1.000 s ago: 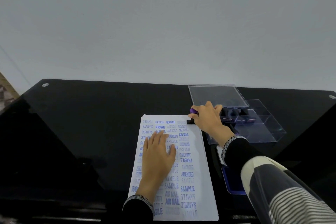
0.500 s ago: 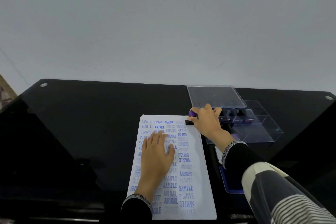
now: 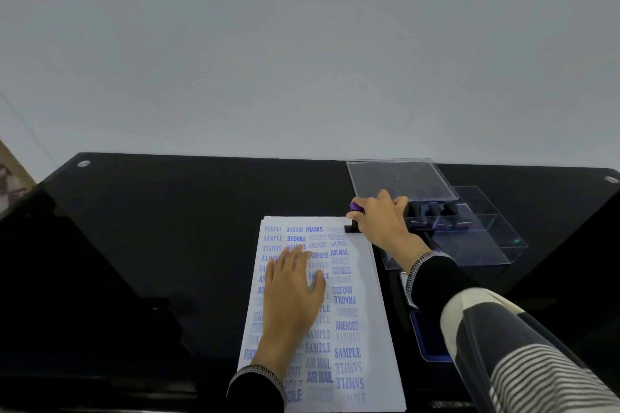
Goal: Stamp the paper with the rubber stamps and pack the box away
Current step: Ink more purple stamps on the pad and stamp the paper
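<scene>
Many blue stamps [image 3: 347, 352] ("SAMPLE", "FRAGILE")

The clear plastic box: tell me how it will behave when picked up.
The clear plastic box looks thin-walled, so probably light and stiff, perhaps brittle. Its lid lies off and rubber stamps stand loose inside, so tilting would likely topple them. The glossy black table may let it slide.

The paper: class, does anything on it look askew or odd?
Yes. On the paper, several imprints are upside down, such as a SAMPLE near the bottom right and a FRAGILE midway up; others are faint or doubled. The left hand lies flat on the sheet; the right hand grips a stamp at its top right corner.
</scene>
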{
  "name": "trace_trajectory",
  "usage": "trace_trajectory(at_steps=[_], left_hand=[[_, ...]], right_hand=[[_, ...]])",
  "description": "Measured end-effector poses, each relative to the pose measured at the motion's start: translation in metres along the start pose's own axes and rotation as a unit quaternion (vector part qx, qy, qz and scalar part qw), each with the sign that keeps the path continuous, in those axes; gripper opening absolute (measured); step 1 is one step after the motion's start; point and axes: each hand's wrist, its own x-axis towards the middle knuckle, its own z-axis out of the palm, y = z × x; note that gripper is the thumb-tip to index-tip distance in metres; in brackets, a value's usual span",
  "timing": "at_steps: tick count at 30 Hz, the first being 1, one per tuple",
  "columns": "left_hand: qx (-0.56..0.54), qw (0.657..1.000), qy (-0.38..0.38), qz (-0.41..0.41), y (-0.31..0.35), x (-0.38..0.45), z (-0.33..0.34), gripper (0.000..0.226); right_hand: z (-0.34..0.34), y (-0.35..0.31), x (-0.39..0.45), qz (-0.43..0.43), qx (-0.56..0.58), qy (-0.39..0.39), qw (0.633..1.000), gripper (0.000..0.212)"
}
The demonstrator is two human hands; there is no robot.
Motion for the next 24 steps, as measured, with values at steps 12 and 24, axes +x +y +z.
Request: trace_trajectory(at_steps=[12,24], left_hand=[[0.0,1.0,0.001,-0.004,0.002,-0.001,-0.002,0.051],[0.006,1.0,0.004,0.002,0.0,0.0,0.001,0.051]], right_hand=[[0.001,0.001,-0.017,0.005,0.017,0.013,1.0,0.024],[0.004,0.0,-0.002,-0.008,-0.013,0.004,1.0,0.014]])
